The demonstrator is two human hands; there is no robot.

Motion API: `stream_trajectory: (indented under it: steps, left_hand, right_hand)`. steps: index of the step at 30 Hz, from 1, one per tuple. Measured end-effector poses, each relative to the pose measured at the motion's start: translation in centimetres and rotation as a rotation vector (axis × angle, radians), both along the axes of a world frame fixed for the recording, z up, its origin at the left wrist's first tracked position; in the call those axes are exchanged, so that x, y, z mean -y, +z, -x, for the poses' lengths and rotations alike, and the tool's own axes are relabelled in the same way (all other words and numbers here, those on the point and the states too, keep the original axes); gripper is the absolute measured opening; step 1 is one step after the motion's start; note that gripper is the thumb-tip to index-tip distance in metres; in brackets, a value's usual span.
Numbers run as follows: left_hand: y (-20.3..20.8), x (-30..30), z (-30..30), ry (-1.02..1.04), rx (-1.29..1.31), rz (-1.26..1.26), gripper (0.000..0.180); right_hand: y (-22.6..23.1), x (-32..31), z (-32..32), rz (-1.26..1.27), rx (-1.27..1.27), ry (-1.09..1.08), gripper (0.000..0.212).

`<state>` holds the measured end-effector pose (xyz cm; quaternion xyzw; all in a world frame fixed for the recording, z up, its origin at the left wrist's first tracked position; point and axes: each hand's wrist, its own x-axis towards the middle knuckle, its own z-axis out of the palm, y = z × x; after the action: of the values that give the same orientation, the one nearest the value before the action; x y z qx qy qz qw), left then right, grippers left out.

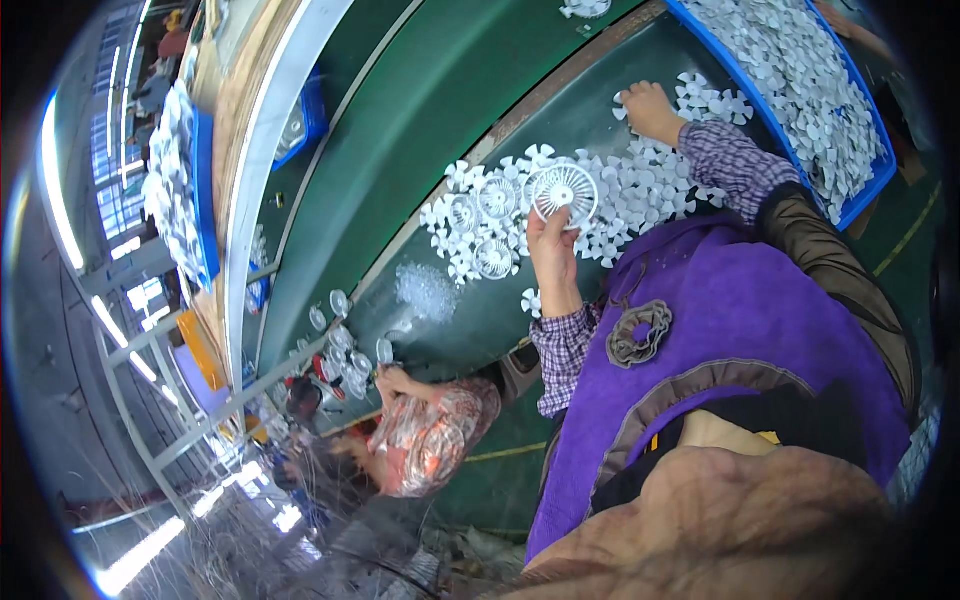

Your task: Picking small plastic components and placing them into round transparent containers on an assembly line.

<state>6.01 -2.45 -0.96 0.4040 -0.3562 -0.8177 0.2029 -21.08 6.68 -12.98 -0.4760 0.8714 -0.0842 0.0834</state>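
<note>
The head view looks down on a dark green work surface (500, 322) strewn with white plastic parts. The left hand (555, 240) is closed on a round white plastic guard with spoke-like ribs (565, 188), pinching it at the rim nearest the wrist, the thumb lying across its face. The guard is over the pile of white three-bladed plastic fan pieces (655, 180), its ribbed face turned up to the camera. More round white ribbed guards (492, 258) lie among the pieces just left of it.

The right hand (652, 112) is farther out, with its fingers curled down beside a smaller group of the fan pieces. A white piece shows at its fingertips, but I cannot tell whether they grip it or merely touch it.

Right of that arm is a blue rectangular plastic bin (868, 190), heaped with the same white pieces. Left of the pile lies a scatter of small clear bits (426, 292). Farther left, a co-worker in a red-and-white patterned garment (440, 435) has a hand near clear round cups (355, 375). The wearer has on a purple apron (740, 290) and checked sleeves (730, 165).
</note>
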Motion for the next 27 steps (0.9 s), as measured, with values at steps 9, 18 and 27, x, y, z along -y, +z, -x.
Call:
stream_trajectory:
  steps: [9,18,27]
  left_hand:
    - [1.6,-0.8,2.6,-0.076,-0.020,0.121,0.046]
    - [0.9,-0.9,3.3,-0.069,0.166,0.428,0.034]
    - [0.2,-1.4,1.2,-0.284,0.212,0.547,0.035]
  right_hand:
    - [15.5,-0.8,-6.7,0.518,0.375,0.367,0.034]
    - [14.2,0.6,-10.5,0.525,0.341,0.462,0.034]
    - [13.2,-1.6,-7.8,0.473,0.878,0.399,0.044]
